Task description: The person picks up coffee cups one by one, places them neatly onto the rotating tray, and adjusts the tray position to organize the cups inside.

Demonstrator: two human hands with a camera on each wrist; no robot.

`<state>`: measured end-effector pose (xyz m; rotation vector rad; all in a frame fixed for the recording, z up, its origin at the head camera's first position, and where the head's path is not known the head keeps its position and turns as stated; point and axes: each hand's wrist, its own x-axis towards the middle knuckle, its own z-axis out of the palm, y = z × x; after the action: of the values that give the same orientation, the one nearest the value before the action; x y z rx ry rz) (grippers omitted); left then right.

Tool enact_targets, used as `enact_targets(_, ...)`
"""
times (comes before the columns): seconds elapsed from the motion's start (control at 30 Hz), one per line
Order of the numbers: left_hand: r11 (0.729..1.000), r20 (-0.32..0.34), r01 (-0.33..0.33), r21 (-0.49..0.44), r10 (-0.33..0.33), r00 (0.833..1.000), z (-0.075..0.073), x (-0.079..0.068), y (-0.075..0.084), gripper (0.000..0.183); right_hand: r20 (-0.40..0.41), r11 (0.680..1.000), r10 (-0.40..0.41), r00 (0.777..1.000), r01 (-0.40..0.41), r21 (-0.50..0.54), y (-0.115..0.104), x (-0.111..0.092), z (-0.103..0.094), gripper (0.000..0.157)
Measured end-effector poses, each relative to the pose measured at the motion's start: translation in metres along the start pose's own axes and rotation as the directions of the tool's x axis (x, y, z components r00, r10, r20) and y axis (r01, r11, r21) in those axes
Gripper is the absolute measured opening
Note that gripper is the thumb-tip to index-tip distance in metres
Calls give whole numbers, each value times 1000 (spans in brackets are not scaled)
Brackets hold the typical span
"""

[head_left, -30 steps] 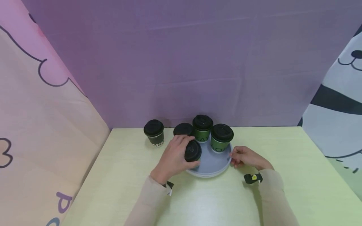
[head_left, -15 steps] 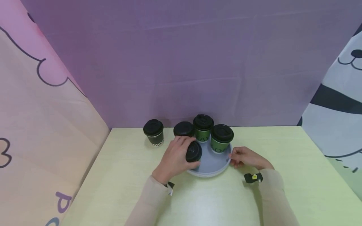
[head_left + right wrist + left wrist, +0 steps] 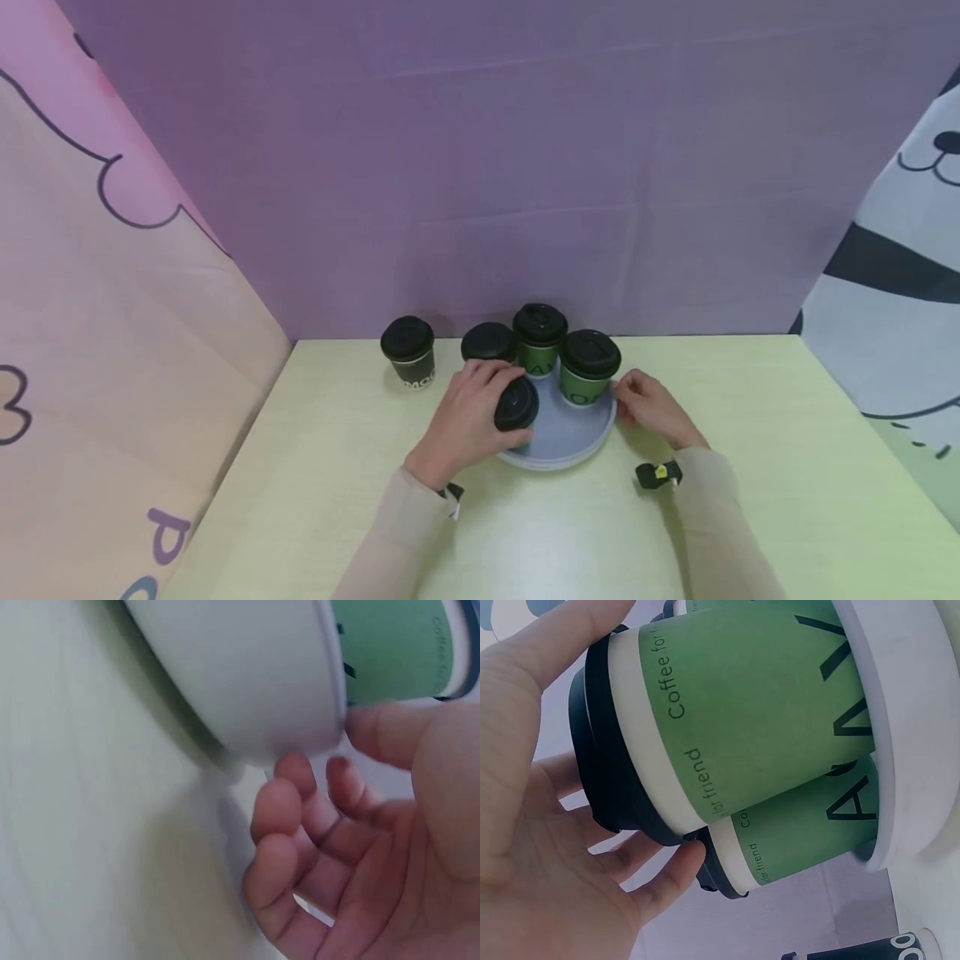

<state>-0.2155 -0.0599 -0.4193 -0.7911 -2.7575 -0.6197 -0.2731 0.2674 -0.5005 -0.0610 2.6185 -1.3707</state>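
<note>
My left hand (image 3: pixel 463 417) grips a green paper coffee cup (image 3: pixel 750 712) by its black lid (image 3: pixel 517 403), thumb and fingers spread around it. The cup stands upright at the left side of a round pale grey tray (image 3: pixel 561 437). My right hand (image 3: pixel 656 410) pinches the tray's right rim; in the right wrist view the thumb lies over the rim and the curled fingers (image 3: pixel 277 810) meet the outer wall. Two more green lidded cups, a back one (image 3: pixel 540 327) and a right one (image 3: pixel 589 358), stand on the tray. Another lidded cup (image 3: pixel 489 340) is partly hidden behind my left hand.
A dark lidded coffee cup (image 3: pixel 408 353) with white lettering stands on the pale table (image 3: pixel 555 533), left of the tray. Behind the table hangs a purple cloth (image 3: pixel 480 183); printed cloths flank both sides.
My right hand has shifted up and slightly left along the tray's rim, farther back. The left hand and its cup have drifted slightly right; the tray's cups have barely moved.
</note>
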Motion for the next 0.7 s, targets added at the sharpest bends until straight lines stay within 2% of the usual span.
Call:
enact_targets(0.17, 1000, 11, 4, 12, -4, 1000, 0, 0, 0, 84, -27, 999, 24, 999, -23, 22, -1, 2, 5, 36)
enact_targets(0.33, 1000, 1, -1, 17, 1, 1000, 2, 0, -1, 87, -4, 999, 22, 1000, -22, 34, 0, 3, 6, 36)
enact_targets(0.7, 1000, -21, -30, 1, 30, 999, 1, -1, -2, 73, 58, 996, 24, 998, -29, 80, -4, -1, 4, 30)
